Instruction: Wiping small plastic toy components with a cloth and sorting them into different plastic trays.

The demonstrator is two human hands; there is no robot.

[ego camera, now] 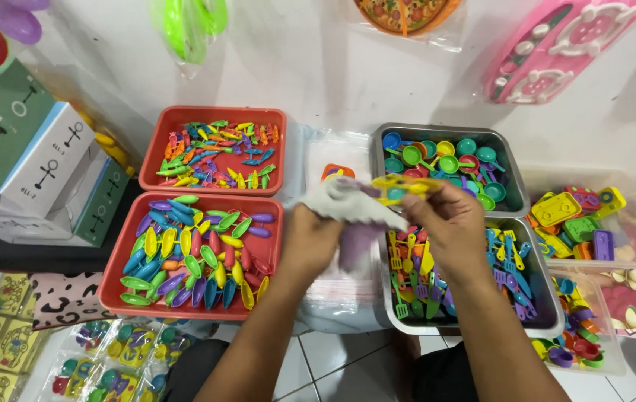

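White wall and tiled floor are showing around packed trays. Left hand (pixel 310 238) is pinching a clear plastic bag (pixel 348 205); right hand (pixel 448 223) is clamping a yellow toy piece (pixel 400 186) at the bag's mouth. Red trays (pixel 184 298) are sitting left of the bag, metal trays (pixel 549 327) right, little free space.

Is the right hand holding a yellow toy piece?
Yes, the right hand pinches a yellow toy piece between its fingers, above the metal trays.

Toy-packing workspace: trays (pixel 214 114) of sorted plastic toy parts (pixel 199 253)
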